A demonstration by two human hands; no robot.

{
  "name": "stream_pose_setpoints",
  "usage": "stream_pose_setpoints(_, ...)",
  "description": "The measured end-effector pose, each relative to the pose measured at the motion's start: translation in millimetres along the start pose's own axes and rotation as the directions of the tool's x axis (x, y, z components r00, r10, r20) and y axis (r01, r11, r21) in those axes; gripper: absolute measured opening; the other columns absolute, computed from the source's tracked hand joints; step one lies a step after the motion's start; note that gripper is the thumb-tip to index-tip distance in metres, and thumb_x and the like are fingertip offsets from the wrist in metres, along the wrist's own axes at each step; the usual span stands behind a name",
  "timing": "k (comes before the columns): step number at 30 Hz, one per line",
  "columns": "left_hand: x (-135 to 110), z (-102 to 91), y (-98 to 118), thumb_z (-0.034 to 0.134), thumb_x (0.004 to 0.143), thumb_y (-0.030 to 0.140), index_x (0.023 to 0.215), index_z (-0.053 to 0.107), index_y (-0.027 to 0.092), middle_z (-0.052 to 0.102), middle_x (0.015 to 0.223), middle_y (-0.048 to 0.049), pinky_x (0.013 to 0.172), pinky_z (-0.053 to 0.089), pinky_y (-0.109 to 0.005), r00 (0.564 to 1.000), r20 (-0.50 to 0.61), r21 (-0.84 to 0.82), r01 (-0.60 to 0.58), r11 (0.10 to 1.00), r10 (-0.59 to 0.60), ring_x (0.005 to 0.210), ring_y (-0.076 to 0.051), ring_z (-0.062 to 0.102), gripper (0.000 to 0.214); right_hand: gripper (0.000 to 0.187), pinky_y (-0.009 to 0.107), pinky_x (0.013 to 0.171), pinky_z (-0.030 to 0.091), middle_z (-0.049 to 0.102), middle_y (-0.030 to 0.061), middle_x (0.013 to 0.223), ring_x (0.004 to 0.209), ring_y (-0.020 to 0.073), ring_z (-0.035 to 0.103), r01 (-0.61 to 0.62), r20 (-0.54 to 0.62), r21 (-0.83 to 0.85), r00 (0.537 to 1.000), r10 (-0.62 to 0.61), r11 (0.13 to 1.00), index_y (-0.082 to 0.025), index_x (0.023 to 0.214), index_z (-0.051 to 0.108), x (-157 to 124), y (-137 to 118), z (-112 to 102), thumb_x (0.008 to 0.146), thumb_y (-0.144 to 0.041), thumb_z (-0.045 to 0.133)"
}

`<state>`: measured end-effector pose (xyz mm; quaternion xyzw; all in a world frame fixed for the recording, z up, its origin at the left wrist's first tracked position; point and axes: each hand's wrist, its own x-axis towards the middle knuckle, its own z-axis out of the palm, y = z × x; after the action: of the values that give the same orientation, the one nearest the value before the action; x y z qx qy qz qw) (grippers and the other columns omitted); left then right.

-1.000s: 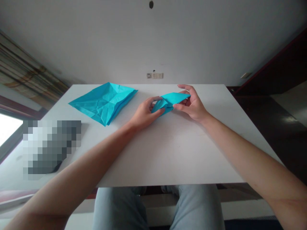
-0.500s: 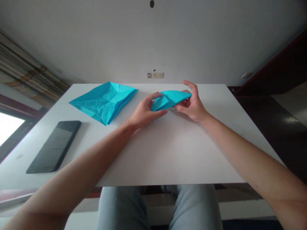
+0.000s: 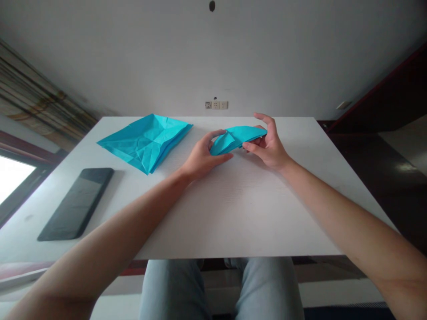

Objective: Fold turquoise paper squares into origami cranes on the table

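Note:
Between my two hands is a small folded piece of blue paper (image 3: 242,134), in several layers, bent a little and lifted at the far half of the table. My left hand (image 3: 206,153) grips its left end, thumb along the near edge and fingers at the far side. My right hand (image 3: 267,144) holds the right end, with the thumb at the lower edge and the index finger raised off the paper. Some right fingers are hidden behind the paper. To the left lies a larger creased sheet of folded blue paper (image 3: 143,140), which neither hand touches.
A dark phone (image 3: 78,202) lies on the left part of the white table (image 3: 240,213). Behind the table stands a wall with sockets (image 3: 216,105). A curtain (image 3: 40,95) hangs at the left, and my legs (image 3: 173,289) are below the near edge.
My right thumb has shifted slightly on the lower edge of the small folded paper, and the layers there sit a little differently. The larger paper and the phone have not moved.

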<state>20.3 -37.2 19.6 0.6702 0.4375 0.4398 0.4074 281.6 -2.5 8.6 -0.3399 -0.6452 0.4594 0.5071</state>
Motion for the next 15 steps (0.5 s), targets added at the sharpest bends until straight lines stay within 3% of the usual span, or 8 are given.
stream_pose_setpoints(6, -0.8, 0.8, -1.2, 0.100, 0.081, 0.045, 0.153, 0.067, 0.024, 0.074, 0.097, -0.0013, 0.076, 0.054, -0.034, 0.999, 0.020, -0.035, 0.029, 0.999, -0.028, 0.082, -0.021, 0.066, 0.082, 0.112, 0.048, 0.096, 0.069, 0.074, 0.0003, 0.115, 0.102, 0.0263, 0.077, 0.003, 0.018, 0.009, 1.000, -0.004, 1.000, -0.049, 0.159, 0.047, 0.2, 0.3, -0.5, 0.068, -0.069, 0.109)
stream_pose_setpoints(12, 0.7, 1.7, -3.4, 0.100, 0.081, 0.051, 0.149, 0.069, 0.024, 0.080, 0.117, -0.0075, 0.086, 0.061, -0.036, 1.000, 0.022, -0.062, 0.005, 0.998, -0.003, 0.106, -0.027, 0.076, 0.080, 0.111, 0.047, 0.094, 0.068, 0.074, 0.0012, 0.114, 0.106, 0.0281, 0.076, -0.005, -0.003, -0.014, 1.000, 0.005, 1.000, -0.046, 0.156, 0.048, 0.2, -2.4, 1.7, 0.066, -0.071, 0.109)
stream_pose_setpoints(15, 0.1, 1.8, -3.1, 0.098, 0.084, 0.051, 0.147, 0.069, 0.024, 0.080, 0.116, -0.0067, 0.083, 0.058, -0.033, 1.000, 0.024, -0.075, 0.006, 0.997, -0.004, 0.101, -0.025, 0.075, 0.075, 0.110, 0.045, 0.091, 0.068, 0.074, 0.0001, 0.110, 0.102, 0.0271, 0.076, -0.008, -0.014, -0.024, 1.000, 0.008, 1.000, -0.045, 0.154, 0.049, 0.3, -2.5, 1.7, 0.066, -0.071, 0.109)
